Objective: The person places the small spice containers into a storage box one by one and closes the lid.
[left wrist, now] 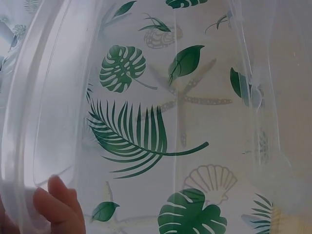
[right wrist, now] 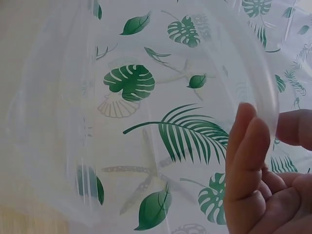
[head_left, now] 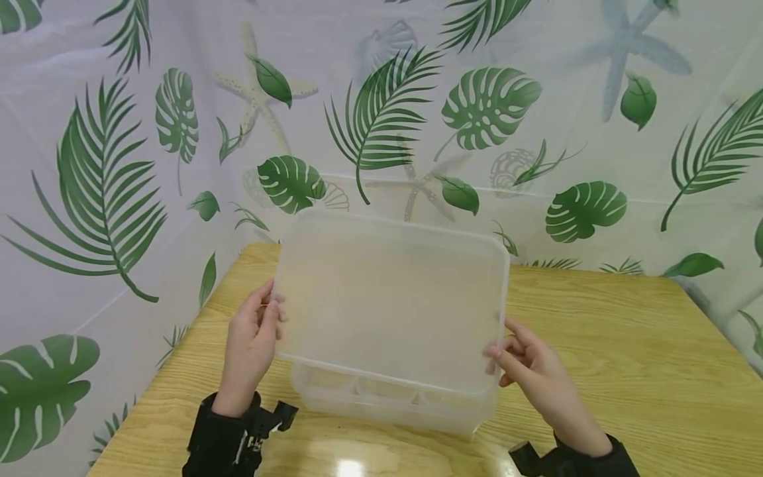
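A translucent, rounded rectangular plastic lid is held tilted above a clear plastic box with dividers inside. My left hand grips the lid's left edge, thumb on the near face and fingers behind. On the opposite edge, my right hand pinches the lid near its lower right corner. In the left wrist view, fingertips of the left hand show against the lid's rim. The right wrist view has the right hand's fingers at the lid edge. Much of the box's inside is hidden by the lid.
The box stands on a wood-grain table. White sheeting with printed leaves, shells and starfish hangs behind the table and along its left side. Both wrists carry black camera mounts.
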`<state>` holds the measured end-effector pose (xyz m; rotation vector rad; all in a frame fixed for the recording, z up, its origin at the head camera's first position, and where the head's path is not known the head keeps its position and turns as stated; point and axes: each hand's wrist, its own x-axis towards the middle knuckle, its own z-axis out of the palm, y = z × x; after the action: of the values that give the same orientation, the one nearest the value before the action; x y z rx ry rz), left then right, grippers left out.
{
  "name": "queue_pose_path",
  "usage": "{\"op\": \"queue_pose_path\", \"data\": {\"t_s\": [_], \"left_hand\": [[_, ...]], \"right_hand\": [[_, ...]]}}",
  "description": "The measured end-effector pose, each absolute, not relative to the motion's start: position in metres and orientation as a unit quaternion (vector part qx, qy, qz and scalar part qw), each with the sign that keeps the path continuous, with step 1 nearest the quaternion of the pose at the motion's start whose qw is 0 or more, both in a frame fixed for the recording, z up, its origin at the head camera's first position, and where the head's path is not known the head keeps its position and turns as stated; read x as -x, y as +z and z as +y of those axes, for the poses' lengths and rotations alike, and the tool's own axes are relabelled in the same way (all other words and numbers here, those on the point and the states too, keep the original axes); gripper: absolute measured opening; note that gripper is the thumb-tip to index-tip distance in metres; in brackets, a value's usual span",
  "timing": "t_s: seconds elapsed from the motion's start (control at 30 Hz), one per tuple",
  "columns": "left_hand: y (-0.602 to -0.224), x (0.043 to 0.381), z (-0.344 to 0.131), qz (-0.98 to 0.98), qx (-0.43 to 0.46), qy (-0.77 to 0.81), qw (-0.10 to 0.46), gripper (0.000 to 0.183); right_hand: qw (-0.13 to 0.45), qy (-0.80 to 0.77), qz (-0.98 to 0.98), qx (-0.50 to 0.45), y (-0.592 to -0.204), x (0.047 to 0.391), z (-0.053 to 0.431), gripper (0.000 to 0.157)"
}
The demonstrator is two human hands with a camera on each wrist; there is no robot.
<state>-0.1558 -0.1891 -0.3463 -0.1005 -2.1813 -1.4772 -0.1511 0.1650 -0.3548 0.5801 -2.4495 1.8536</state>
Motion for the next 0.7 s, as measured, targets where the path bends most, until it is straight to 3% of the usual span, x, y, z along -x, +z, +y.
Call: {"op": "queue_pose_path", "data": {"t_s": [0.23, 0.7], "left_hand": [[-0.349, 0.161, -0.194, -0.867, 0.045, -0.45, 0.208, 0.032], [-0.365, 0.17, -0.197, -0.942, 0.096, -0.313, 0.071, 0.034]], "right_hand": [[-0.022, 0.557, -0.816, -0.154, -0.353, 0.158, 0.174, 0.057], [-0.078, 0.382, -0.905, -0.171, -0.364, 0.17, 0.177, 0.059]]}}
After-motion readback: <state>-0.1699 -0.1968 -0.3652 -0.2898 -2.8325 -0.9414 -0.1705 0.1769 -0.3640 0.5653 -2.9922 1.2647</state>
